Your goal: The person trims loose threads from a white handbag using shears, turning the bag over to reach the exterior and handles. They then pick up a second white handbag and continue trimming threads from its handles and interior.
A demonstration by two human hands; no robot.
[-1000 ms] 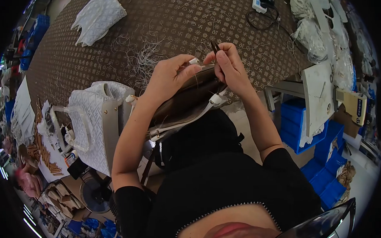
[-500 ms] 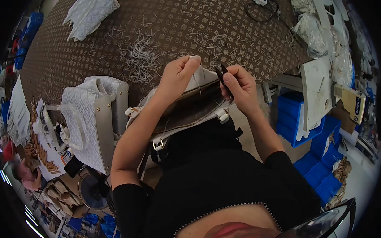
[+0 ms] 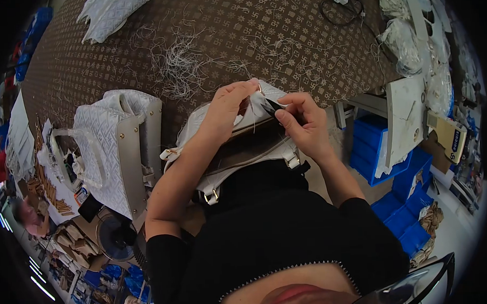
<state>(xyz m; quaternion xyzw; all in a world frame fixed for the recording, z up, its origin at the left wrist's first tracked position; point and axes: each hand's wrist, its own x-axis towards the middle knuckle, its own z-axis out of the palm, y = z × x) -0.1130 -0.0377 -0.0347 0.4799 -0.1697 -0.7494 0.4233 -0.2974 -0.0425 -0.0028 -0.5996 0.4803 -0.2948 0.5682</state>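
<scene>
A white quilted handbag (image 3: 238,164) with a brown lining and an open zipper lies at the table's near edge, against my body. My left hand (image 3: 228,105) pinches the bag's top edge near a small metal fitting. My right hand (image 3: 301,123) holds small black thread snips (image 3: 274,105), their tips touching the bag's edge right beside my left fingers. A loose thread hangs between the two hands.
A second white handbag (image 3: 120,148) stands to the left. Cut threads (image 3: 178,60) litter the brown patterned table (image 3: 282,38). A white fabric piece (image 3: 110,12) lies far left, bagged parts (image 3: 403,47) far right. Blue bins (image 3: 377,147) sit below the table's right edge.
The bag has turned in my hands, showing more of its white outside. My right hand brought the snips in to the edge held by my left hand.
</scene>
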